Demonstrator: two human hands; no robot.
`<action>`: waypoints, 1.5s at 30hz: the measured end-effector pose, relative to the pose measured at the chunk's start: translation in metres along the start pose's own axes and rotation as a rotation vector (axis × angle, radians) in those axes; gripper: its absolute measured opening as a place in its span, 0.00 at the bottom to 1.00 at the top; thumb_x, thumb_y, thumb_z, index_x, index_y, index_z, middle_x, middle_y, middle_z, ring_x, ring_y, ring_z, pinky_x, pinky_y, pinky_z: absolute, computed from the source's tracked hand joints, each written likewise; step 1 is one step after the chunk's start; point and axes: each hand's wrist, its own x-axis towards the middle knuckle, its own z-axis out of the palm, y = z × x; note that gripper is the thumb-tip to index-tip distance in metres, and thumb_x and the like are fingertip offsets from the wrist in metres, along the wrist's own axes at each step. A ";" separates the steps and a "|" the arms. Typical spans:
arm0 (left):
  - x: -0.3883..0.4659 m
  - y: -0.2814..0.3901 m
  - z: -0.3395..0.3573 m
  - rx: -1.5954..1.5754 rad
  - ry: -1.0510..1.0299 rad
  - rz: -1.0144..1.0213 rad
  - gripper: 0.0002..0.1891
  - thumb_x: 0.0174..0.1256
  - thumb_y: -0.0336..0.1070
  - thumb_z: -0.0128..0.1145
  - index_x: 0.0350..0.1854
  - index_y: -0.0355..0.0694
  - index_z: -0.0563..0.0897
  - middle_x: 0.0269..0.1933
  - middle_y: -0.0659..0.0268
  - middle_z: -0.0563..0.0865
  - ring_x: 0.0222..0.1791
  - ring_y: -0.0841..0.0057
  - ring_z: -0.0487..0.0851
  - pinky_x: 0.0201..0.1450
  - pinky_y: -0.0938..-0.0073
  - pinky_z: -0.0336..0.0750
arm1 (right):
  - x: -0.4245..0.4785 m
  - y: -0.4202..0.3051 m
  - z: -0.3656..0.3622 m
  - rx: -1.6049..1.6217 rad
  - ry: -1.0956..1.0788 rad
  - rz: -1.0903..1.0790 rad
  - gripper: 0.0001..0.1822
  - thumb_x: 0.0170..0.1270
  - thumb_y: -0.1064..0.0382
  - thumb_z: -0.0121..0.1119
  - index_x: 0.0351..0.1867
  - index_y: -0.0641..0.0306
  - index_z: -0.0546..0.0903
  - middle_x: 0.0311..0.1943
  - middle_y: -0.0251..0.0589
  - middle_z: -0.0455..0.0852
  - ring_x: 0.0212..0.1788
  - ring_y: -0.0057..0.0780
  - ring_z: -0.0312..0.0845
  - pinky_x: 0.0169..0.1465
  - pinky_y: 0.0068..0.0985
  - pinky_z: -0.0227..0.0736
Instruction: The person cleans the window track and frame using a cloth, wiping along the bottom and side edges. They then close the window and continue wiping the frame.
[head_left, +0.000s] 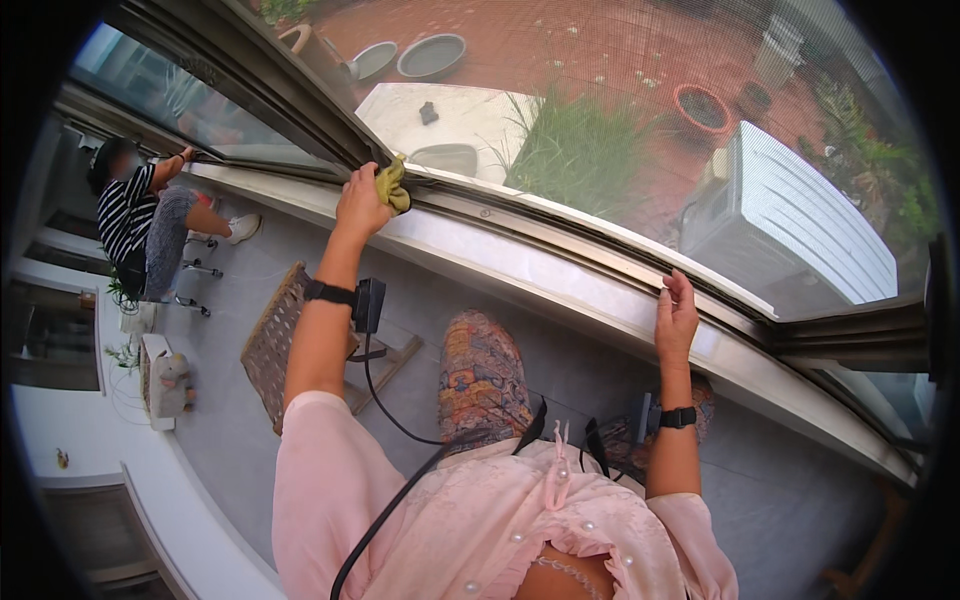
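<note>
A yellow-green cloth (392, 186) is bunched in my left hand (361, 201), pressed to the lower corner of the sliding window frame (315, 112), where it meets the track. Part of the cloth is hidden by my fingers. Further right, my right hand (676, 315) is at the metal window track (517, 226), its fingers slightly bent and nothing visible in them. Whether its fingertips touch the track is hard to tell. Between my hands runs the pale window sill (480, 247). An insect screen (585, 97) covers the opening beyond.
A wooden-framed stool with a woven seat (277, 337) stands on the grey tiled floor beside my left arm. A seated person (135, 210) reaches toward the window at far left. A dark cable (390, 502) runs across my body. Outside stands a white outdoor unit (802, 217).
</note>
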 end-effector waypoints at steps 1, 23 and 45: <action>0.005 -0.003 0.005 0.051 -0.085 -0.067 0.25 0.43 0.34 0.62 0.49 0.42 0.71 0.49 0.58 0.73 0.50 0.57 0.71 0.50 0.65 0.71 | -0.001 0.007 -0.001 -0.018 0.030 -0.009 0.17 0.59 0.73 0.49 0.52 0.67 0.71 0.42 0.44 0.79 0.43 0.26 0.76 0.46 0.20 0.71; 0.041 0.002 0.047 0.590 -0.659 0.106 0.13 0.34 0.37 0.61 0.26 0.39 0.84 0.35 0.56 0.83 0.39 0.63 0.81 0.41 0.68 0.76 | -0.008 -0.014 0.005 -0.269 0.054 -0.182 0.12 0.46 0.77 0.49 0.34 0.65 0.77 0.29 0.41 0.78 0.32 0.34 0.73 0.35 0.24 0.69; -0.049 0.202 0.042 -1.848 -0.891 0.302 0.30 0.37 0.23 0.47 0.54 0.32 0.70 0.42 0.64 0.80 0.37 0.78 0.79 0.42 0.79 0.74 | 0.000 0.011 -0.023 0.497 0.105 0.113 0.11 0.66 0.65 0.45 0.46 0.66 0.73 0.33 0.35 0.79 0.34 0.18 0.74 0.35 0.15 0.71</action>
